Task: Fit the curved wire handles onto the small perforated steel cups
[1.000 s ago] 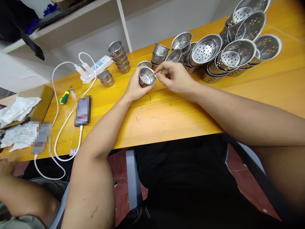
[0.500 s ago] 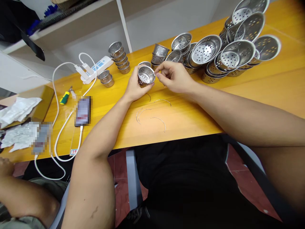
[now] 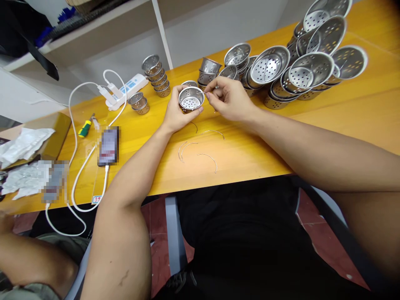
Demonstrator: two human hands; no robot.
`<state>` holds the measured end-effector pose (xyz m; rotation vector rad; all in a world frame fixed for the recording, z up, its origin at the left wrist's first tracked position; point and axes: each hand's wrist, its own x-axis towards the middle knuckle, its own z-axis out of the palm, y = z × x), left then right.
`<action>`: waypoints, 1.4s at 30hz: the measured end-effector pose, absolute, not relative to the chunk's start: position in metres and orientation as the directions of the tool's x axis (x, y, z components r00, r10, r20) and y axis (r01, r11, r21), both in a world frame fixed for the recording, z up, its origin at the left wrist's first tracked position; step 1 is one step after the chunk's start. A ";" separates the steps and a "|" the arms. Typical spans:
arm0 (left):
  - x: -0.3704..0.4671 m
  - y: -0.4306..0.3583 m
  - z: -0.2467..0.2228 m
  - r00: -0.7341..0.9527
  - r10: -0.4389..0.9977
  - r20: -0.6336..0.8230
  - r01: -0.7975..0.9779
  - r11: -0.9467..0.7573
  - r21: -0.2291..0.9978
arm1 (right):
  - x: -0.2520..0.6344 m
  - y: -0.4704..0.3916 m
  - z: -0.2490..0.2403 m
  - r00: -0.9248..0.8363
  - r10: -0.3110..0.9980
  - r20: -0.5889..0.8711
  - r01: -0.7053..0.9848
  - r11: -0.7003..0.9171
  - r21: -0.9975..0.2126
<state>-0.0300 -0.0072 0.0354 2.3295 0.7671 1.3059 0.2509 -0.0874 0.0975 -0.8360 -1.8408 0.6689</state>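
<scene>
My left hand point(image 3: 175, 113) is wrapped round a small perforated metal strainer cup point(image 3: 190, 102), its open top tilted toward me. Between thumb and forefinger, my right hand point(image 3: 227, 99) pinches a thin metal wire point(image 3: 201, 93) at the cup's right rim; one end reaches inside. How far the wire runs behind my fingers is hidden. On the table below the cup lie several loose curved wires, among them a wire handle point(image 3: 213, 158) near the front edge and another curved wire point(image 3: 215, 131) closer to my right hand.
Stacked strainer cups point(image 3: 157, 75) stand behind my left hand, and larger strainer baskets point(image 3: 271, 66) crowd the back right. Left are a power strip point(image 3: 126, 91), a phone point(image 3: 108, 146) with white cables and a green-yellow screwdriver point(image 3: 84, 128). A person's arm point(image 3: 34, 254) shows lower left.
The cup has tipped and shifted slightly left in my left hand. My right hand keeps its pinch on the wire, now nearer the rim. The other person's hand at far left has moved.
</scene>
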 end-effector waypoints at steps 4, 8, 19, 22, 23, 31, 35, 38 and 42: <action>-0.032 -0.004 0.033 0.436 0.588 0.681 0.239 -0.805 0.543 | 0.251 -0.087 0.098 -0.284 0.787 0.547 0.248 0.611 -0.752; -0.035 0.003 0.026 0.474 0.554 0.685 0.176 -0.821 0.543 | 0.250 -0.089 0.100 -0.264 0.781 0.566 0.246 0.622 -0.744; -0.023 -0.009 0.027 0.538 0.544 0.644 0.142 -0.812 0.567 | 0.245 -0.095 0.106 -0.208 0.829 0.519 0.311 0.559 -0.769; -0.019 -0.019 0.032 0.544 0.587 0.600 0.179 -0.779 0.601 | 0.243 -0.095 0.105 -0.209 0.836 0.508 0.337 0.549 -0.765; -0.017 -0.022 0.033 0.542 0.596 0.592 0.184 -0.772 0.609 | 0.243 -0.095 0.104 -0.214 0.836 0.505 0.344 0.549 -0.762; -0.008 -0.040 0.046 0.483 0.660 0.575 0.245 -0.733 0.635 | 0.241 -0.097 0.104 -0.209 0.831 0.516 0.327 0.556 -0.764; -0.005 -0.047 0.051 0.443 0.678 0.587 0.261 -0.724 0.639 | 0.240 -0.099 0.105 -0.201 0.833 0.515 0.325 0.553 -0.767; -0.006 -0.048 0.052 0.435 0.689 0.580 0.273 -0.715 0.644 | 0.240 -0.098 0.103 -0.199 0.829 0.522 0.307 0.558 -0.771; -0.008 -0.042 0.048 0.466 0.670 0.577 0.272 -0.730 0.628 | 0.240 -0.095 0.101 -0.206 0.825 0.526 0.274 0.565 -0.778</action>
